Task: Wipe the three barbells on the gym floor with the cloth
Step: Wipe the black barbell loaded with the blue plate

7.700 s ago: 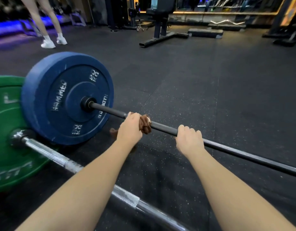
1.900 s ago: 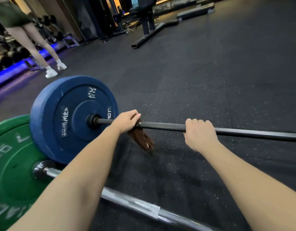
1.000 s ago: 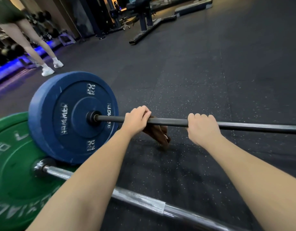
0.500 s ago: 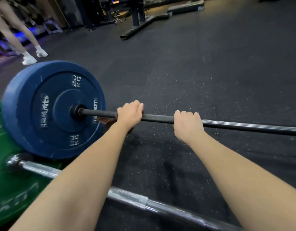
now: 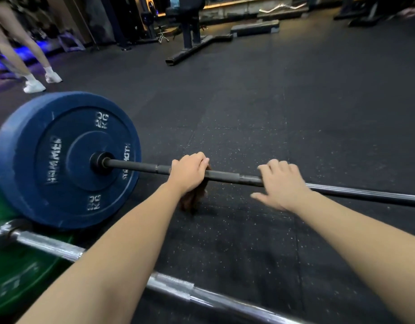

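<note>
Two bare hands work a black barbell on a gym's rubber floor, seen from the wearer's head camera. The left hand, a short way along the bar from the blue plate, has its fingers curled over the shaft and grips a brown cloth against it; the loose end of the cloth hangs below the bar, close to the floor. The right hand, farther from the blue plate on the same bar, lies over the shaft with its fingers relaxed and the thumb splayed toward the left hand; whether it presses on the steel cannot be told.

The blue plate, marked 20 KG, stands upright on the bar's left end. On the camera's side of it a chrome barbell runs across the floor under both forearms, and its green plate sits partly behind the blue plate's lower edge. Beyond the blue plate another person's legs and white shoes show at the frame's left. Far past the plate stand a black bench and a low step platform.
</note>
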### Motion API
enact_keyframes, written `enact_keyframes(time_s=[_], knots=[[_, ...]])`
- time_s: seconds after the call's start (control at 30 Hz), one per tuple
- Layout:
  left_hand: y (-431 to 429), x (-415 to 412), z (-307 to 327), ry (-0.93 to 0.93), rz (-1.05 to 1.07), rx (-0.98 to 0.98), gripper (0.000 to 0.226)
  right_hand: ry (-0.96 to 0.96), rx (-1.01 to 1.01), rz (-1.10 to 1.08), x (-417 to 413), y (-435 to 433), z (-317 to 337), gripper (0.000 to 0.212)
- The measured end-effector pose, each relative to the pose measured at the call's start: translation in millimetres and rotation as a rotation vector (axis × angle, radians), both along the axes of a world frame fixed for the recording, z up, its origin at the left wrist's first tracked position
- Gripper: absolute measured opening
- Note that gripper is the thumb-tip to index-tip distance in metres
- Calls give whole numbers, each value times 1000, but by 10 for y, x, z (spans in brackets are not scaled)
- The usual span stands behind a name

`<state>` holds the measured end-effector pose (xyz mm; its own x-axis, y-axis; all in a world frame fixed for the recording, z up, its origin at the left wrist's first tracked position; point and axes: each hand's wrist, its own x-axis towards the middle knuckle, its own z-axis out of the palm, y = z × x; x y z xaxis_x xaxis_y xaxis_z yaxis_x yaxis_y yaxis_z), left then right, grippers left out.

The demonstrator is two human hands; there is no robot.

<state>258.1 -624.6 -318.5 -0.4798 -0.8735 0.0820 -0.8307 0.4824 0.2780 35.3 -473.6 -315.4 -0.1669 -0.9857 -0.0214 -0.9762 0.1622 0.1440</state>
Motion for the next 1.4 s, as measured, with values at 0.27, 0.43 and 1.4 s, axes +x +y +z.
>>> enact_keyframes(time_s=[0.27, 0.43, 1.4], knots=[[154, -51, -76, 47, 97, -162, 26, -70, 3, -175, -491, 338, -76, 54], [128, -94, -78, 4, 96, -192, 26, -64, -21, -151, -529, 347, -106, 51], [601, -524, 145, -94, 52, 19, 24, -237, 170, -198, -570, 270, 47, 47]])
